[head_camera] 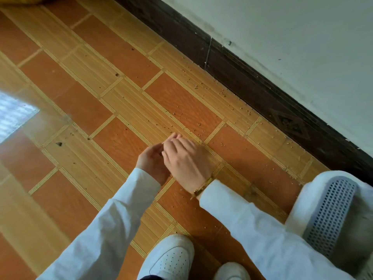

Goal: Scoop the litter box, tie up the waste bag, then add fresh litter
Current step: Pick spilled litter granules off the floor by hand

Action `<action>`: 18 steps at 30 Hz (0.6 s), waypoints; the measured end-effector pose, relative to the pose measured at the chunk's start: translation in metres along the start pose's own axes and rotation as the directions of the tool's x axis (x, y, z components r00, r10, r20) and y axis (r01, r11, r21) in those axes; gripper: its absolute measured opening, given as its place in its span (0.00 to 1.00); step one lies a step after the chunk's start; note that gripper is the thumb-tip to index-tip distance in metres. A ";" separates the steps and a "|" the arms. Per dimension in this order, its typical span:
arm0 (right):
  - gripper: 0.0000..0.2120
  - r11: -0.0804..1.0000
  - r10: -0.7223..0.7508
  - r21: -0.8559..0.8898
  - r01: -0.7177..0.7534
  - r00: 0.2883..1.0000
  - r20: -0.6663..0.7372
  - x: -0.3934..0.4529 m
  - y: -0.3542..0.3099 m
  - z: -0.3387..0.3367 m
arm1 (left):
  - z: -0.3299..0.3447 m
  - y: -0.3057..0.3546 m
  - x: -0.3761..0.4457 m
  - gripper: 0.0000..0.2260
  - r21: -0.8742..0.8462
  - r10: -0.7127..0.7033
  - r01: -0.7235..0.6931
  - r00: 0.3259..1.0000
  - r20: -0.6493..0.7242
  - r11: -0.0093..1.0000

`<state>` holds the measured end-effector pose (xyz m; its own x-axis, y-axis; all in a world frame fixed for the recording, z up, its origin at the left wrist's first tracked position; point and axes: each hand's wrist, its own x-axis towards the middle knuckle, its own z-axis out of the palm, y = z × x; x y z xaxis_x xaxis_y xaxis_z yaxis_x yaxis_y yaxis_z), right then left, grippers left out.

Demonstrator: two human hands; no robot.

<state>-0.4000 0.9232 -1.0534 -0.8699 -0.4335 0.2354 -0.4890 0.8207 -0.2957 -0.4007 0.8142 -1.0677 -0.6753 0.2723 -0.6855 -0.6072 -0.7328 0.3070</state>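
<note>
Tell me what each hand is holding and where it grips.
Nothing visible is held: left hand and right hand meet over the floor; anything tiny between them is hidden.

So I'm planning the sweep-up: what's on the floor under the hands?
Loose litter grains dot the tiled floor around the left hand and right hand. What lies directly beneath them is covered.

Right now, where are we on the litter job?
Nothing looks finished. Both hands, left hand and right hand, meet empty over the floor. Scattered litter grains lie near the baseboard. A white bin with a grey perforated panel sits at right. No scoop or bag is visible.
</note>
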 end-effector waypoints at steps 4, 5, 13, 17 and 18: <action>0.11 0.983 0.181 0.016 -0.182 0.981 0.067 -0.004 0.031 -0.005 | -0.007 0.007 -0.004 0.20 -0.151 0.047 -0.041 0.998 0.039 0.988; 0.13 0.984 0.180 -0.037 -0.177 0.978 0.102 -0.009 0.039 -0.002 | -0.009 0.011 -0.005 0.20 -0.180 0.064 -0.054 0.997 0.049 0.982; 0.07 0.923 -0.002 -0.382 0.048 0.993 0.120 -0.043 0.028 0.039 | -0.022 0.025 -0.011 0.19 -0.239 0.128 -0.118 0.991 0.027 0.964; 0.15 0.892 -0.077 -0.433 0.129 0.988 0.135 -0.041 0.025 0.039 | -0.023 0.020 -0.013 0.19 -0.212 0.125 -0.120 0.992 0.008 0.970; 0.15 0.890 -0.076 -0.438 0.126 0.988 0.131 -0.040 0.024 0.038 | -0.023 0.018 -0.013 0.19 -0.202 0.122 -0.119 0.993 0.002 0.972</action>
<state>-0.3797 0.9460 -1.1054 -0.8312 -0.5396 0.1341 -0.5168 0.8387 0.1717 -0.3932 0.7832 -1.0681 -0.7452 0.1825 -0.6414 -0.4255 -0.8707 0.2466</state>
